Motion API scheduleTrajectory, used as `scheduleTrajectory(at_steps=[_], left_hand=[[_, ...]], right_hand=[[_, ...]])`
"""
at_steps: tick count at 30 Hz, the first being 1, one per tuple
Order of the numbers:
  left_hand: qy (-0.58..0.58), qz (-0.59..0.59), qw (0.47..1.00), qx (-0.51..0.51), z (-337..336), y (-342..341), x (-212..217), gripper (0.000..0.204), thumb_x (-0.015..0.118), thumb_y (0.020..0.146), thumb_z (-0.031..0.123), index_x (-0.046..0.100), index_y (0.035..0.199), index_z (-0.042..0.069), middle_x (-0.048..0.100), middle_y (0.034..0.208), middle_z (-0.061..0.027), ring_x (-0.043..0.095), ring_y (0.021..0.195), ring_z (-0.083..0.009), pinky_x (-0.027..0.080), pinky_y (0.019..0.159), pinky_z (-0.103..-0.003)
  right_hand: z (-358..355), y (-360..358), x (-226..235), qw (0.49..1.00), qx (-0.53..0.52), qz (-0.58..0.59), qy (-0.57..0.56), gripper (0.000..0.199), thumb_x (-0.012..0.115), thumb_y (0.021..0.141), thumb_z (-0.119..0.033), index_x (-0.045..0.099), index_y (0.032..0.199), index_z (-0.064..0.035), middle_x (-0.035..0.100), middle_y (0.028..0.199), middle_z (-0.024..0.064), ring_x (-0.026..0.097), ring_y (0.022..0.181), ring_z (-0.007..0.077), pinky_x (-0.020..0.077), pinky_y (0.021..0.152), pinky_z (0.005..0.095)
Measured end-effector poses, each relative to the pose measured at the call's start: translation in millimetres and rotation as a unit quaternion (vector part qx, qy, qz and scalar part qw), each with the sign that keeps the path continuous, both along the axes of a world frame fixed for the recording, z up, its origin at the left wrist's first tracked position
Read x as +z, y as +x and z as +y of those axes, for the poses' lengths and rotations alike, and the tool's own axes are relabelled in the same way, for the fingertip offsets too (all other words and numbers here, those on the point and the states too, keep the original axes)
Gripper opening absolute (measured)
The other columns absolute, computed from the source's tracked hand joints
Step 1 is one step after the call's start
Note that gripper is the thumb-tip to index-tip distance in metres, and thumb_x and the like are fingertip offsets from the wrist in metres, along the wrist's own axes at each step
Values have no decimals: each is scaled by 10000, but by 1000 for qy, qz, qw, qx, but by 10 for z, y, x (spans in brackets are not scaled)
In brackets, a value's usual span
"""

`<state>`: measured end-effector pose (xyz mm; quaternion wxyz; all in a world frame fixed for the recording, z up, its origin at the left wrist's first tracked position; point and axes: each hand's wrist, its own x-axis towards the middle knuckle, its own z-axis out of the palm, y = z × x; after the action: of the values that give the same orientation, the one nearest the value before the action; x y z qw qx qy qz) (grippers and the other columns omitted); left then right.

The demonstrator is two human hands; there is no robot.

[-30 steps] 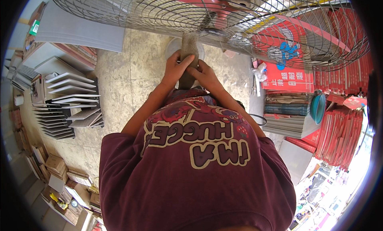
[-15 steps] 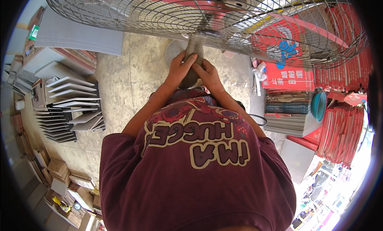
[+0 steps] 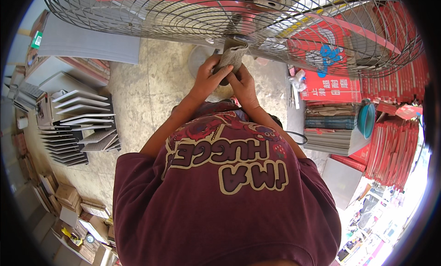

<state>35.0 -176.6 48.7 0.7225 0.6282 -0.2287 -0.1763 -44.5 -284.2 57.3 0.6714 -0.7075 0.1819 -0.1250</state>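
Note:
Between my two hands is a folded grey-brown cloth (image 3: 233,57), its upper end bent over beside the lower rim of the wire cage of a large fan (image 3: 183,29). My left hand (image 3: 208,78) pinches the cloth from the left, the thumb lying across its front. From the right, my right hand (image 3: 245,87) grips its lower part, the fingers closed and partly hidden behind it. Red blades show through the cage. Whether the cloth touches the cage I cannot tell.
The fan's round grey base (image 3: 196,59) stands on the concrete floor (image 3: 133,96) beyond my hands. At the left is a rack of sample boards (image 3: 87,128). On the right are stacked red cartons (image 3: 390,155), grey tiles (image 3: 328,142) and a teal basin (image 3: 366,120).
The cloth's lower part, which hung below my hands, is now drawn up, and its upper end is folded over. My left hand has shifted slightly up and right; my right hand has turned a little.

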Motion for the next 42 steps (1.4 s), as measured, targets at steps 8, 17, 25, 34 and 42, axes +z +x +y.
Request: scheduleTrajectory(at_steps=[8, 17, 25, 34, 42], left_hand=[[3, 96, 995, -5, -163, 13, -226, 316, 633, 840, 288, 603, 934, -12, 589, 761, -27, 508, 706, -80, 429, 619, -248], [82, 197, 975, -63, -74, 8, -257, 320, 596, 875, 260, 584, 1063, 1, 616, 908, -33, 552, 835, -85, 453, 719, -231], [12, 71, 992, -106, -73, 65, -161, 273, 610, 862, 155, 567, 1091, 13, 613, 958, -28, 543, 865, -81, 448, 761, -232], [-4, 92, 990, -102, -211, 79, -179, 297, 612, 868, 176, 564, 1110, 11, 612, 964, -27, 541, 867, -80, 450, 755, -233], [40, 167, 981, -86, -188, 65, -273, 302, 594, 879, 230, 581, 1085, 10, 619, 932, -34, 553, 836, -88, 456, 727, -231]], right_hand=[[-166, -35, -3, 992, 37, 110, -50, 255, 574, 870, -202, 564, 974, 31, 590, 817, 39, 521, 731, 80, 432, 632, 231], [-187, -28, -320, 992, 22, 121, -18, 269, 611, 804, -221, 541, 844, 37, 566, 692, 93, 538, 641, 149, 437, 581, 295], [-159, -26, -25, 996, -10, 40, -76, 266, 600, 806, -175, 507, 935, 38, 569, 713, 100, 533, 643, 151, 440, 586, 299], [-220, 0, 42, 997, -25, 64, -37, 202, 563, 858, -137, 523, 984, 16, 582, 817, 49, 517, 751, 92, 442, 667, 248], [-300, -20, -147, 992, 8, 109, -57, 214, 580, 844, -190, 515, 882, 11, 544, 731, 48, 491, 679, 98, 419, 590, 259]])
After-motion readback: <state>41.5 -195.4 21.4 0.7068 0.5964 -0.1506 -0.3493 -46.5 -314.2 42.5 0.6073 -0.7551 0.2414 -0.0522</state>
